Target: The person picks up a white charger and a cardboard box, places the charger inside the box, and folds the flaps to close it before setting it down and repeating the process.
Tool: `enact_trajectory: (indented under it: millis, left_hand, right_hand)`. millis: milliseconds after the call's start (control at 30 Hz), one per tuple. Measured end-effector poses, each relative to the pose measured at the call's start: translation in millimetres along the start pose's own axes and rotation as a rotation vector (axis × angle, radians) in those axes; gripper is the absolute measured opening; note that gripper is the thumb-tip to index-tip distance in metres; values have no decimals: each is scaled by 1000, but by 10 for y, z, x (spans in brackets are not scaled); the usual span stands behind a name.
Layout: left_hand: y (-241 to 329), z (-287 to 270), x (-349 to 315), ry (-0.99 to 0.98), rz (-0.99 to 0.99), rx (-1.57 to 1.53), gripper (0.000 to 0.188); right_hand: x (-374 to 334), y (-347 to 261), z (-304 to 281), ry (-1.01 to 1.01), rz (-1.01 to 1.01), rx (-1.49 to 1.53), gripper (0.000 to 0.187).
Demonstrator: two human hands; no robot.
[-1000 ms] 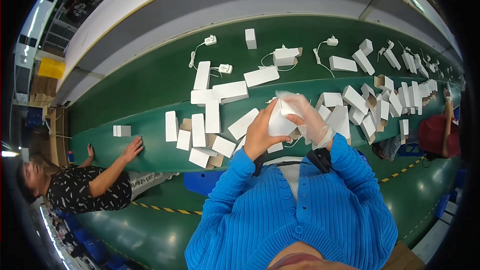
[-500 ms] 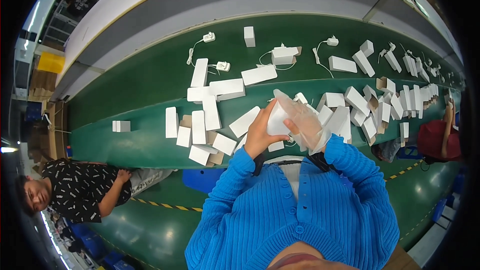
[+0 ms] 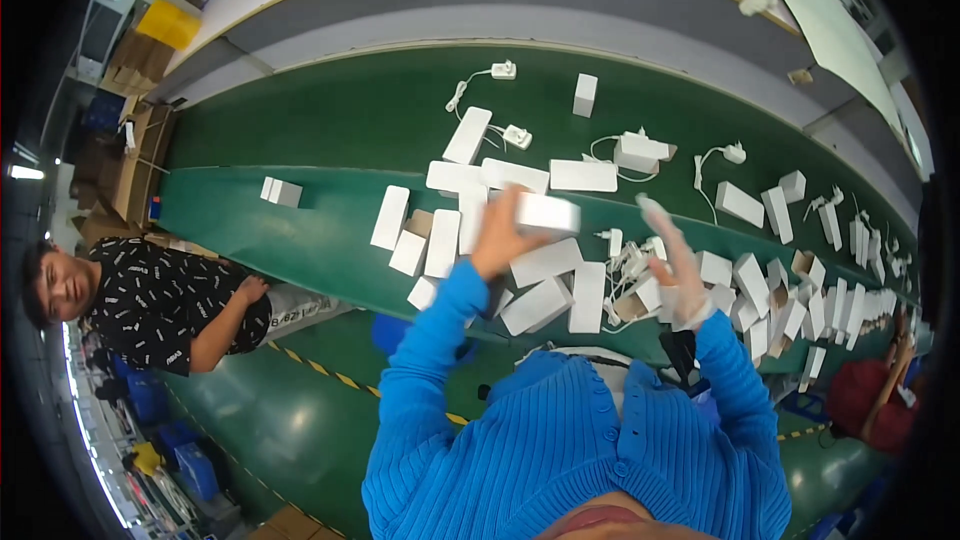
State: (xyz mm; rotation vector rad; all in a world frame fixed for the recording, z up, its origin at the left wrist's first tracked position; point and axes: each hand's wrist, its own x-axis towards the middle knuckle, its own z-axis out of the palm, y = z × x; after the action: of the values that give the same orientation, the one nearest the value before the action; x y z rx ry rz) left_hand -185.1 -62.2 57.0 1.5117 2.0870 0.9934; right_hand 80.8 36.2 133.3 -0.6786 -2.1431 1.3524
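Observation:
My left hand (image 3: 500, 237), blurred by motion, grips a small white box (image 3: 548, 214) above the green bench. Bare of any load, my right hand (image 3: 683, 275) wears a thin see-through glove and has its fingers apart. Between my hands lies a heap of white chargers with cables (image 3: 630, 262), next to an open carton showing brown inside. Several white boxes (image 3: 588, 297) lie in front of me and under my left hand. More boxes (image 3: 390, 218) rest to the left of that hand.
White plug chargers (image 3: 503, 70) and boxes (image 3: 585, 96) sit along the green bench's (image 3: 340, 110) far strip. More boxes (image 3: 752, 283) crowd the right side. A co-worker (image 3: 170, 300) is at the left, another person (image 3: 872, 402) at the far right. A grey shelf wall (image 3: 450, 10) runs behind.
My hands have parted: the left one carries the white box leftward, and the gloved right one has let go of it and moved right. The whole view has shifted.

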Motion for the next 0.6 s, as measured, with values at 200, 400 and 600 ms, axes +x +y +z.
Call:
enact_trajectory:
  millis: [200, 400, 600]
  left_hand:
    - [-2013, -721, 974, 605, -354, -208, 64]
    - [-3442, -1063, 825, 639, -595, -3, 71]
    - [-2253, -695, 1297, 865, -321, 490, 72]
  right_hand:
    - [-345, 963, -357, 162, 240, 18, 45]
    - [23, 1152, -399, 0, 231, -280, 39]
    - [175, 1796, -861, 160, 300, -636, 32]
